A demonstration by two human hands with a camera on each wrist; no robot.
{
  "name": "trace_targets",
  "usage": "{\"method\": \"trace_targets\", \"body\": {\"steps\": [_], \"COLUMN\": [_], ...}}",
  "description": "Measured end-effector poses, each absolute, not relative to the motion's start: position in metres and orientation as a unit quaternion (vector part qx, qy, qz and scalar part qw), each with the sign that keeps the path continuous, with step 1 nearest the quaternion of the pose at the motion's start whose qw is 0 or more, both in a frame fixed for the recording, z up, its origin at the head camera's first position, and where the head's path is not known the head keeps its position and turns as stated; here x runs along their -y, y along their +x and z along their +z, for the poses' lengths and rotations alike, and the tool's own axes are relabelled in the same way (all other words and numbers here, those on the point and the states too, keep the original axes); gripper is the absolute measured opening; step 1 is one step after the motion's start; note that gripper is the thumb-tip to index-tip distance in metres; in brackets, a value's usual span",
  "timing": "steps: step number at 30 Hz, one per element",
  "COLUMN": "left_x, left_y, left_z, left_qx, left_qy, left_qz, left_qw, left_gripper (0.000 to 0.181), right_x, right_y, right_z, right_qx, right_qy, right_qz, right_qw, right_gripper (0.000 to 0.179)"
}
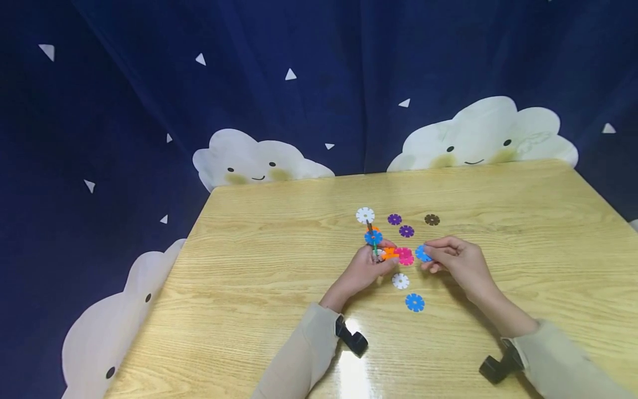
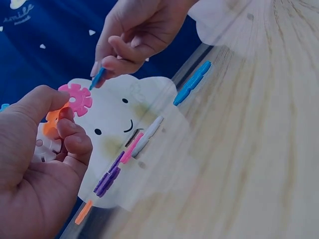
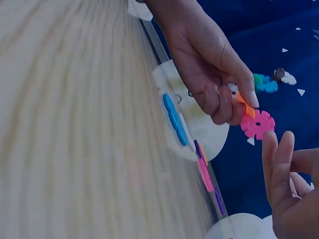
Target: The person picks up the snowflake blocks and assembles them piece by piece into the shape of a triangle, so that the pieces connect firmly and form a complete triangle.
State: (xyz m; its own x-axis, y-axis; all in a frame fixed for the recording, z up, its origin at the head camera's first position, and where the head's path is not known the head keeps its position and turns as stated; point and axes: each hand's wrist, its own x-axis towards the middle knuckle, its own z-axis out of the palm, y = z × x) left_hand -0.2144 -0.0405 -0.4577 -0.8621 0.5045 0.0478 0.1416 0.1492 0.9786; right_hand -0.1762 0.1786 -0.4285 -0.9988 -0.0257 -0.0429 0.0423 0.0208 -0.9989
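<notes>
My left hand (image 1: 361, 271) grips a chain of notched plastic discs slotted together. Its parts include a white disc (image 1: 365, 215) at the far end, a blue one (image 1: 373, 237), an orange one (image 2: 52, 122) by the fingers, and a pink disc (image 1: 405, 256) sticking out to the right. Between thumb and fingers, my right hand (image 1: 466, 266) pinches a loose blue disc (image 1: 422, 253). That disc is edge-on in the left wrist view, right beside the pink disc's rim; I cannot tell whether they touch. The right wrist view does not show the blue disc in the right hand.
Loose discs lie flat on the wooden table (image 1: 249, 266): two purple (image 1: 406, 231) and one brown (image 1: 432, 220) beyond the hands, a white one (image 1: 400, 281) and a blue one (image 1: 415, 302) nearer. Behind the table hangs a dark blue curtain (image 1: 319, 111) with cloud shapes.
</notes>
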Motion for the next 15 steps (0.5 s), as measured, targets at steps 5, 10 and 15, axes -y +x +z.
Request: {"method": "trace_targets", "body": {"steps": [5,10,15], "left_x": [0.0400,0.0387,0.0377], "left_y": [-0.2146,-0.2147,-0.2139], "left_z": [-0.4578,-0.4576,-0.4572], "left_qx": [-0.742,-0.747,-0.748], "left_qy": [0.226,0.227,0.229], "left_qz": [0.614,0.606,0.604], "left_qw": [0.148,0.149,0.153], "left_gripper": [0.036,0.036,0.037], "right_x": [-0.1746,-0.1733,-0.1692], "right_y": [-0.1769,-0.1777,-0.1772], "right_z": [-0.4298,-0.4318,-0.4317], "right_qx": [-0.714,-0.698,-0.686], "right_qy": [0.006,0.003,0.003], "right_qz": [-0.700,-0.716,-0.727], "right_qw": [0.031,0.031,0.028], "right_gripper": [0.021,0.012,0.005]}}
